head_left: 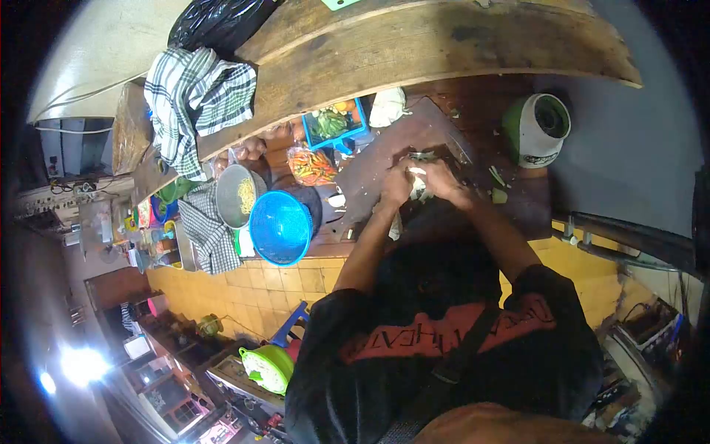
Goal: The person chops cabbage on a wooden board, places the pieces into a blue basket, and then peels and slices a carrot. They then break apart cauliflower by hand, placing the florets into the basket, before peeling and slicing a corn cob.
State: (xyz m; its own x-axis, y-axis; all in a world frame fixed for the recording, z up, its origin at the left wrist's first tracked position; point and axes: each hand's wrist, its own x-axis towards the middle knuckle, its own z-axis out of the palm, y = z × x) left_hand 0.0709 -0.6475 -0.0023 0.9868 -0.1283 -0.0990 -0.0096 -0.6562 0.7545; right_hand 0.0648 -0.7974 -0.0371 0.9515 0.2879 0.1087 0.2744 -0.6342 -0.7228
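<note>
Both my hands meet over a dark cutting board (370, 177) on the brown table. My left hand (397, 185) has its fingers curled against a pale, whitish food piece (419, 185). From the other side my right hand (441, 180) is bent over the same piece, its fingers closed. Pale and greenish bits lie under and around the hands. Whether a knife is between the hands is too small to tell.
Left of the board are a blue colander (281, 228), a grey strainer (237, 197), a bag of chillies (311, 166) and a blue basket of vegetables (359, 132). A white-green container (536, 130) stands right. A wooden shelf (444, 44) crosses beyond the board.
</note>
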